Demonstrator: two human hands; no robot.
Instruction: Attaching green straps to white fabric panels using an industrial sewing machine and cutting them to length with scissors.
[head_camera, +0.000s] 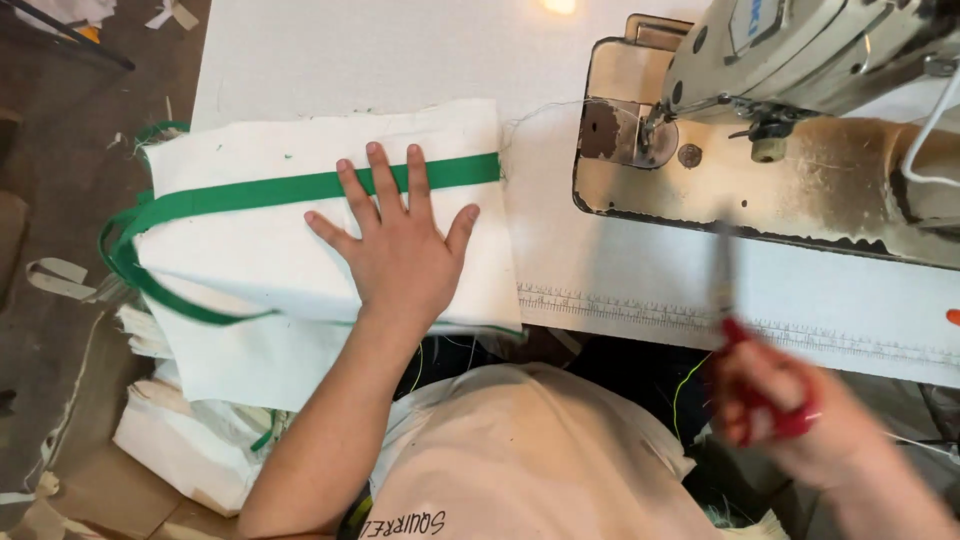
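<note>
My left hand (400, 245) lies flat, fingers spread, on a folded white fabric piece (250, 260) with a green strap (240, 192) sewn across it; the fingertips rest on the strap. The strap loops off the fabric's left edge. My right hand (800, 410), blurred, is closed on red-handled scissors (745, 360) whose blades point up toward the sewing machine.
An industrial sewing machine (780, 110) stands at the right on the white table (400, 50). A ruler strip (640, 310) runs along the table's front edge. More white fabric pieces (190, 450) are stacked at lower left, with scraps on the floor (50, 300).
</note>
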